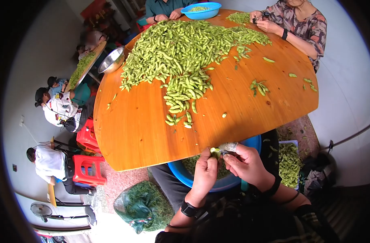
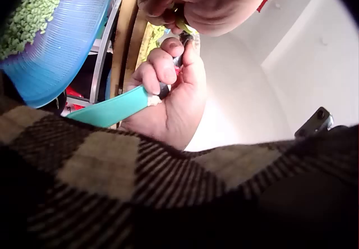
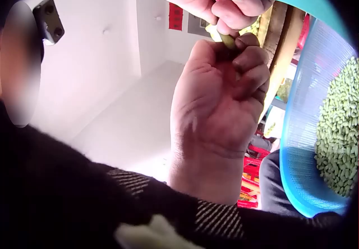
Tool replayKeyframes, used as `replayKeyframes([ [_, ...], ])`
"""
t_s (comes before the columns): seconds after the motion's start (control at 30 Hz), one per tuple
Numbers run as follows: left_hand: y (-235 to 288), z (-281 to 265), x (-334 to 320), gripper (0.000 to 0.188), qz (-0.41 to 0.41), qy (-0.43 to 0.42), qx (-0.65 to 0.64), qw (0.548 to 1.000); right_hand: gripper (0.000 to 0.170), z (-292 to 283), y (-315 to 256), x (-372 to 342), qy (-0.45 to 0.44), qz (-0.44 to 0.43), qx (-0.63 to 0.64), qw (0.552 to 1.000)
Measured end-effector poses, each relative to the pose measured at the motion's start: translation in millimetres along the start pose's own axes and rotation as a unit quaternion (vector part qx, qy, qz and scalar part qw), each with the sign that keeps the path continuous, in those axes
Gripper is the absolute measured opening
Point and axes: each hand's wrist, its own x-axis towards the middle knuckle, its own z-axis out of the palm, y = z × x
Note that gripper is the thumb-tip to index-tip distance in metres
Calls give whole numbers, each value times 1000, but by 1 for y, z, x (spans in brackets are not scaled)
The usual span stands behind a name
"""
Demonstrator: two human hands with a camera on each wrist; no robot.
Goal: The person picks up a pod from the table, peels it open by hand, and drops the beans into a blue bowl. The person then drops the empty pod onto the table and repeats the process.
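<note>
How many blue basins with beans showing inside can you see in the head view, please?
2: one basin at the far edge of the table; another basin below its near edge. More may be hidden.

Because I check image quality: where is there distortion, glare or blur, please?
Head view: strong fisheye curving, black corners, a washed-out patch beside the green bag; left wrist view: white glare beside the right hand; right wrist view: similar glare beside the left forearm, a blurred oval at the left edge.

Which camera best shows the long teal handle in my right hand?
Left wrist: it shows most of the long teal handle jutting from your right hand. Right wrist crops it at the top; head shows only a small piece.
</note>
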Motion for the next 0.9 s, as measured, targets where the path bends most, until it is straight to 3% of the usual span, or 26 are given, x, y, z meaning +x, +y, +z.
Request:
replayKeyframes([
  [0.1, 8, 3, -2, 23, -56, 6, -32, 998, 20, -6, 2, 2, -14, 43, 34, 998],
  [0.17, 2, -7, -4, 24, -75, -16, 3, 997, 21, -10, -4, 6, 15, 17, 33, 999],
  [0.27, -5, -16, -2, 16, 113, -137, 253, 951, 23, -39, -26, 19, 116, 15, 34, 993],
  [0.3, 0, -18, -3, 16, 115, -136, 256, 950, 24, -54, -32, 24, 158, 16, 15, 987],
  [0.37, 14, -20, -9, 11, 206, -93, 459, 859, 23, -89, -28, 41, 219, -23, -50, 974],
  [0.4, 20, -24, -8, 10, 147, -74, 447, 880, 20, -107, -25, 50, 226, -19, -94, 969],
  [0.43, 29, -27, -4, 10, 148, -74, 448, 879, 18, -122, -19, 56, 234, -15, -138, 962],
  [0.5, 50, -29, 13, 10, 190, 55, 427, 882, 15, -132, -12, 61, 238, -3, -143, 961],
  [0.57, 56, -36, 45, 9, 228, 144, 507, 818, 14, -129, -11, 61, 250, 2, -132, 959],
  [0.6, 55, -41, 62, 11, 236, 158, 511, 811, 14, -130, -9, 61, 249, 1, -131, 960],
  [0.63, 53, -44, 74, 11, 237, 158, 512, 810, 14, -132, -7, 61, 250, 0, -121, 961],
  [0.7, 51, -46, 90, 19, 172, 130, 632, 744, 14, -134, -4, 61, 252, -4, -111, 961],
  [0.73, 52, -44, 88, 22, 142, 128, 629, 753, 14, -136, -3, 59, 251, -2, -118, 961],
  [0.77, 50, -44, 86, 22, 143, 129, 629, 753, 14, -137, -3, 60, 250, 0, -126, 960],
  [0.83, 45, -49, 77, 18, 167, 135, 566, 796, 14, -134, -6, 59, 252, -2, -119, 960],
  [0.9, 42, -53, 69, 13, 173, 123, 562, 799, 14, -131, -6, 58, 254, 0, -110, 961],
])
